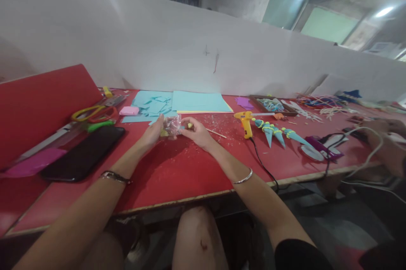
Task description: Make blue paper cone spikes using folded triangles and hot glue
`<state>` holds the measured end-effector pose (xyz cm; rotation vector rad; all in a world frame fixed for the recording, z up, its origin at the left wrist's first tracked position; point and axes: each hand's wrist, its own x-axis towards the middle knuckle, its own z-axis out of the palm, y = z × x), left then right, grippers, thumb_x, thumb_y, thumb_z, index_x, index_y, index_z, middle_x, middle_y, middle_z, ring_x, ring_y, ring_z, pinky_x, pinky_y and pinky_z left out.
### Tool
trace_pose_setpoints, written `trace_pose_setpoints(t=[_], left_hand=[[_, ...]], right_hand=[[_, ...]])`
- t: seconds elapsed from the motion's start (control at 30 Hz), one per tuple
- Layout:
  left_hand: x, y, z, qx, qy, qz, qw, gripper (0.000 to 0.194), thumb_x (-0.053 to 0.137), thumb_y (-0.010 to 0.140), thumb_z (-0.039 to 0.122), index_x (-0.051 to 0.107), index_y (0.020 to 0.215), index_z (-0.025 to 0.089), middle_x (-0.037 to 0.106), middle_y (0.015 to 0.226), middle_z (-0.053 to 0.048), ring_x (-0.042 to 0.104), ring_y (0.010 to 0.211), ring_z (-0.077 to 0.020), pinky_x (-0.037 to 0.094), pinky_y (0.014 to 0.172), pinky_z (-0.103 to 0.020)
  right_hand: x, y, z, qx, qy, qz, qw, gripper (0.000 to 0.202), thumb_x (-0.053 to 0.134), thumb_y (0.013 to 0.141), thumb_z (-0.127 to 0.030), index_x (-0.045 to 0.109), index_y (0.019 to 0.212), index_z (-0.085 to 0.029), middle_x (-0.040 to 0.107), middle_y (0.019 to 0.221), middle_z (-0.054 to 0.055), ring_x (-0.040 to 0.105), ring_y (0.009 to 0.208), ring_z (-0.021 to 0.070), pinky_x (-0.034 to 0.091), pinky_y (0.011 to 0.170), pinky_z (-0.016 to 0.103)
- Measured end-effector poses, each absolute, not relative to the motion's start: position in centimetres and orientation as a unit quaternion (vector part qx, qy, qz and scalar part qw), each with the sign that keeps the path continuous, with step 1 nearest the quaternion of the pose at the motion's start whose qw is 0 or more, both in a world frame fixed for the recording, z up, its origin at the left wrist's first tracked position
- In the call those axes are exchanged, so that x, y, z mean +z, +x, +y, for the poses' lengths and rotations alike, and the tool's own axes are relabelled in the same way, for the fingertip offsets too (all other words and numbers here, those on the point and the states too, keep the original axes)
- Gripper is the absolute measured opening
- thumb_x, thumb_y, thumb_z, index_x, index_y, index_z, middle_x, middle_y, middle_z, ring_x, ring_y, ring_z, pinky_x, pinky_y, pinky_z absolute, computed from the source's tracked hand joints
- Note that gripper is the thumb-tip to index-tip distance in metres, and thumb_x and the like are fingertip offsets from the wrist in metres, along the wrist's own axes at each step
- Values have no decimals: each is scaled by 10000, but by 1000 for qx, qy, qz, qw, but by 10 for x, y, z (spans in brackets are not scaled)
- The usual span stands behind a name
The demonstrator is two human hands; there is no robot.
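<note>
My left hand (pixel 154 133) is closed around a crinkled clear plastic bag (pixel 173 124) above the middle of the red table. Right beside it, my right hand (pixel 199 135) has its fingers pinched at the bag's edge. A small yellow bit (pixel 190 125) and a speck of light blue show at those fingers; their exact kind is too small to tell. Just behind the right hand, a thin wooden stick (pixel 217 133) lies on the table. Light blue paper sheets (pixel 199 101) and cut blue paper pieces (pixel 155 105) lie beyond both hands.
A yellow glue gun (pixel 245 124) with a black cord stands right of my hands, beside blue paper cones (pixel 269 133). A tray (pixel 287 111) sits farther back. Left are a black phone (pixel 84 154) and scissors (pixel 87 113). Another person's hand (pixel 385 139) is at far right.
</note>
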<state>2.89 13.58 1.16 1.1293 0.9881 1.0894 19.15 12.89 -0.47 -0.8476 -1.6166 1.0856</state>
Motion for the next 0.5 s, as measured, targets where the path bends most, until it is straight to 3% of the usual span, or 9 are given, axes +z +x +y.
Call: trace_pose_setpoints(t=[0.2,0.4,0.5], left_hand=[[17,28,133,437,444,413,664,520,340,870,533,631,1025,131,678,720,-90,616,597,-168,499,480,-257],[25,21,130,406,379,350,754,854,146,771,756,662,909,90,671,724,-122,609,683,-189,501,550,-267],[22,21,131,399,409,351,742,638,357,800,660,673,871,111,672,719,-92,590,646,-158,482,557,-243]], right_hand=[[-4,189,126,401,-377,-658,513,284,652,628,-416,555,751,-179,517,740,-17,420,620,87,356,614,236],[-2,190,128,498,-328,-594,540,285,648,610,-421,544,715,-178,534,677,-29,463,629,84,357,637,234],[-2,191,129,512,-324,-589,535,291,650,607,-426,556,710,-171,461,596,-56,379,566,64,295,570,217]])
